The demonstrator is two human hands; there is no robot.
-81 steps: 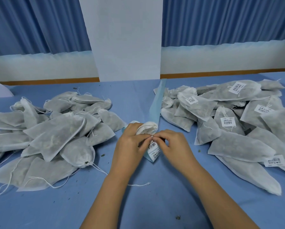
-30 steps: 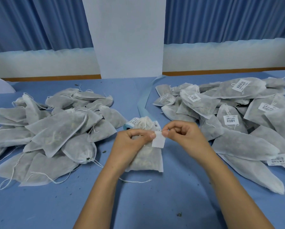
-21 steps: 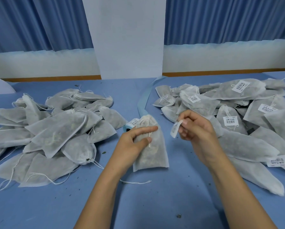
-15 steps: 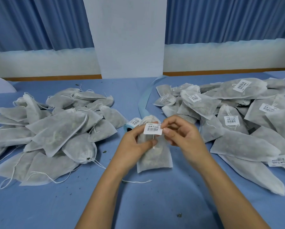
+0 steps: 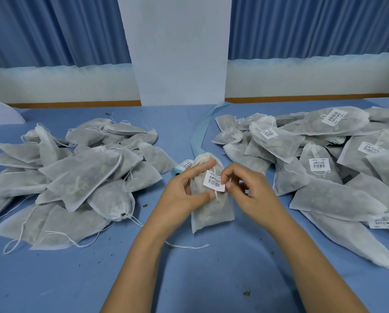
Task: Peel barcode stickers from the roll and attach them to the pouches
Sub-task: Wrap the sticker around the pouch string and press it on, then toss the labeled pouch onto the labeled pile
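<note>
Pressure counts: left hand (image 5: 180,195) fingers (image 5: 203,166) grasp the pouch (image 5: 211,213), right hand (image 5: 251,192) fingers (image 5: 232,172) pinch the sticker (image 5: 213,181), which I should smooth flat.

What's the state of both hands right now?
Left hand: holds the pouch between thumb and fingers.
Right hand: pinches the barcode sticker at its right edge, over the pouch.
</note>
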